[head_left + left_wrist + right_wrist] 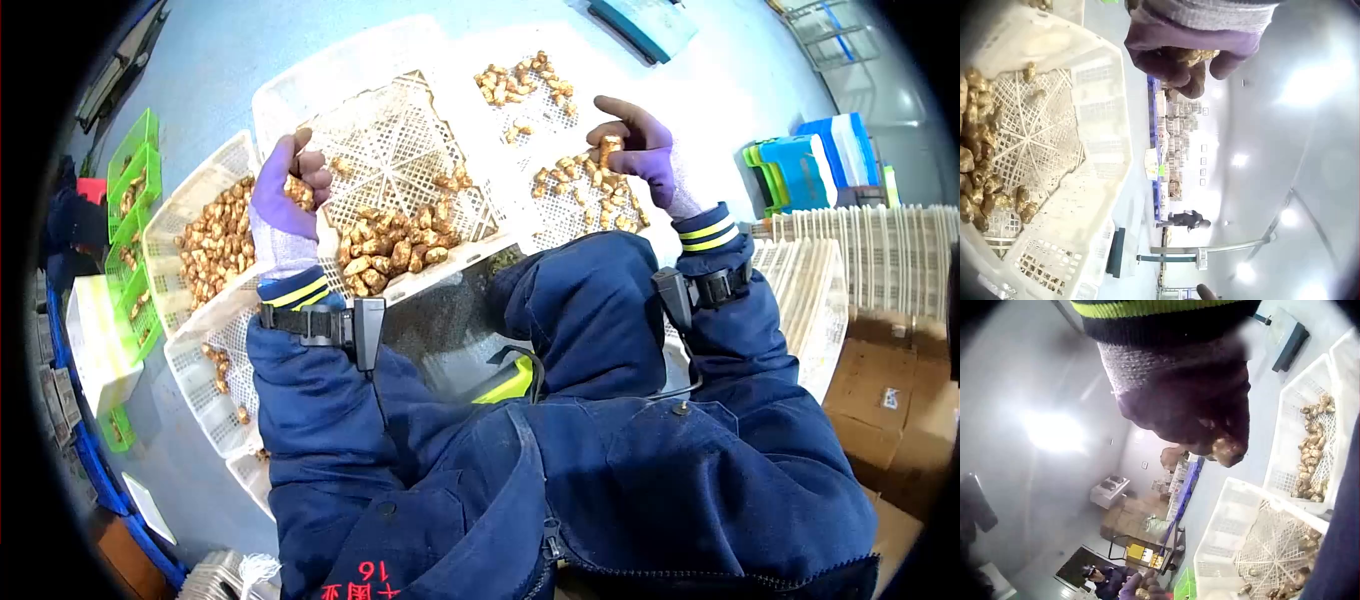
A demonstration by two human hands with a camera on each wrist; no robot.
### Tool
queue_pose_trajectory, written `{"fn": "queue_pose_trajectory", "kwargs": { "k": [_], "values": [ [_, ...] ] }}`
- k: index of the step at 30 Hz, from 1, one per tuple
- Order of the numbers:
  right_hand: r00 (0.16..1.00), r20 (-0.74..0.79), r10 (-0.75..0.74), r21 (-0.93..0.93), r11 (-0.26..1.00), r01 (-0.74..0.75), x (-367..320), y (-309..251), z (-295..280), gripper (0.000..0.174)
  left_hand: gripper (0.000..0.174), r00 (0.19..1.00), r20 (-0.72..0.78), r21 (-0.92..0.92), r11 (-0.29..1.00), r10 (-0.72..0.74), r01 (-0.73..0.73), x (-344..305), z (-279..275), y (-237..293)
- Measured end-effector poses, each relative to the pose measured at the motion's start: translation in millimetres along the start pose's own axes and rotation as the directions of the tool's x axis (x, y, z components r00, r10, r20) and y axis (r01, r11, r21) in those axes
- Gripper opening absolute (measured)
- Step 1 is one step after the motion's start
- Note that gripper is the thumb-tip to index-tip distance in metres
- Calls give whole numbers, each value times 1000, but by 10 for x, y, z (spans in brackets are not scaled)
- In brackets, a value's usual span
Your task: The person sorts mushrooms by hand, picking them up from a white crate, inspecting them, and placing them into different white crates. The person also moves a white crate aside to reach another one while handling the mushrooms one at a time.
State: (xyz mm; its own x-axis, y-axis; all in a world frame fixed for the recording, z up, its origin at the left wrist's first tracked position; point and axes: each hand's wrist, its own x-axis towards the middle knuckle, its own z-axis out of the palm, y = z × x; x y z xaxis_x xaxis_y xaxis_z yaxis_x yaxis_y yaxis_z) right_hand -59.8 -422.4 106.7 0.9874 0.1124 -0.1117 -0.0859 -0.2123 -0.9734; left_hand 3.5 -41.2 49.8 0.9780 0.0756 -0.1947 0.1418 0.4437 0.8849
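Observation:
In the head view my left hand [275,195], in a purple-palmed glove, curls its fingers round a brown mushroom-like piece [297,191] over the left edge of the middle white basket [395,130]. The left wrist view shows that piece [1197,56] partly covered by the fingers. A heap of similar pieces [395,245] lies at the near side of the middle basket. My right hand [650,150], gloved alike, pinches a longer upright piece [609,150] between thumb and fingers, index finger extended, above the right white basket [540,225], where scattered pieces lie.
A fuller white basket [155,235] stands at the left, with another holding a few pieces [220,370] nearer me. Green crates [145,165] line the far left. Stacked white baskets [870,240] and a cardboard box [880,400] stand at right. A teal platform [645,25] is at the back.

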Motion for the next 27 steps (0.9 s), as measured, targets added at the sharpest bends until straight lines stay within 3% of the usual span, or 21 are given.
{"fn": "queue_pose_trajectory", "kwargs": {
  "k": [1,3,4,7,8,9,11,13,14,15,19,21,22,23,24,25,26,27],
  "values": [
    [996,39,76,-57,996,-73,22,69,-95,66,42,1000,4,-26,1000,-14,15,5,-17,-2],
    [962,-32,272,-340,902,-266,-28,89,-167,66,43,999,15,-81,996,-42,43,5,-41,38],
    [951,-56,303,-432,852,-297,-41,161,-196,56,43,1000,-27,9,1000,6,-6,-42,-18,69],
    [989,-23,148,-825,556,-102,21,72,-46,44,41,1000,-27,-31,999,-10,10,-9,-119,82],
    [946,-99,308,-794,548,-262,86,-104,79,37,41,999,-20,45,998,42,-41,-41,-148,102],
    [982,5,189,-689,712,-133,203,135,30,34,42,999,-37,13,999,36,-36,-74,-143,135],
    [965,226,130,-683,727,62,488,140,273,30,42,997,58,-195,979,-46,56,56,-375,129],
    [897,354,264,-733,674,91,740,2,730,28,43,994,61,-20,996,92,-91,-44,-411,170],
    [872,436,223,-753,621,218,914,137,914,30,43,986,66,71,984,156,-161,-81,-438,205],
    [835,518,187,-755,559,343,1097,281,1084,33,44,999,-8,-32,998,46,-46,-54,-495,248],
    [668,544,508,-834,415,363,1675,491,1778,38,45,995,1,-51,994,95,-95,-113,-784,300],
    [547,740,391,-661,574,484,1914,1079,1910,39,44,995,-14,-87,991,101,-102,-150,-896,345],
    [481,751,452,-649,640,411,1888,978,2100,41,42,966,-82,58,969,243,-239,-256,-811,347],
    [410,757,508,-642,696,323,1809,913,2319,44,40,960,-79,123,959,267,-256,-264,-815,375],
    [273,656,704,-729,684,-11,1718,932,2528,50,38,959,-39,126,954,279,-272,-253,-899,358],
    [190,714,674,-670,736,-94,1600,969,2659,52,37,956,4,127,948,294,-292,-236,-973,346],
    [58,696,716,-710,698,-94,1551,1062,2806,54,36,952,8,135,943,307,-305,-234,-982,337],
    [67,789,611,-613,775,151,1493,1382,2888,54,36,948,13,143,937,319,-317,-242,-963,337]
  ]
}}
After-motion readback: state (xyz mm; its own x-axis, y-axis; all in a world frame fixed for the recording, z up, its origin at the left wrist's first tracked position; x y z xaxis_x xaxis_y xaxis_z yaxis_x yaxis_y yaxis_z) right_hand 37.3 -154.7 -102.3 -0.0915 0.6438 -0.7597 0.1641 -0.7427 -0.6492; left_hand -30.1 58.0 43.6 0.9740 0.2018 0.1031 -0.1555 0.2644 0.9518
